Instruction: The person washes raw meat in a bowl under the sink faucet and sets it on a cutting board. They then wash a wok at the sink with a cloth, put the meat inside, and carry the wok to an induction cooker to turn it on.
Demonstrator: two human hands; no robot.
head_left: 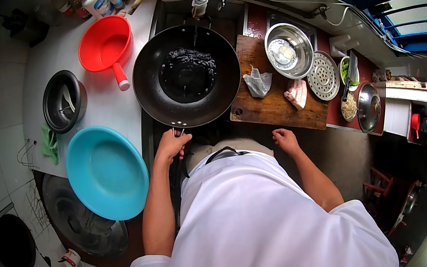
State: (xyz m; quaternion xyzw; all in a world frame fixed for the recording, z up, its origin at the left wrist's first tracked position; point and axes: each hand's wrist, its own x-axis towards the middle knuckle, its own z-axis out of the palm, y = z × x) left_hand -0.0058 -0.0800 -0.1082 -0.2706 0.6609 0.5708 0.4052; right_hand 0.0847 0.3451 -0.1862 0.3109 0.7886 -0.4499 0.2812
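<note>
A large black wok [142, 83] sits over the sink beneath the tap [200, 6]. A thin stream of water falls into it, and water ripples at its bottom. My left hand [171, 145] is closed around the wok's near loop handle [179, 131]. Off to the right, my right hand [285, 141] hangs in front of the wooden cutting board [262, 105] with its fingers curled in and nothing visible in them. On that board lie a piece of raw pork [296, 93] and a crumpled plastic bag [258, 82].
Left of the wok are a red plastic dipper [119, 63], a black pot [81, 100] and a blue basin [142, 172]. On the right stand a steel bowl [306, 59], a perforated steamer plate [323, 75], a knife [350, 77] across small bowls, and another metal bowl [369, 104].
</note>
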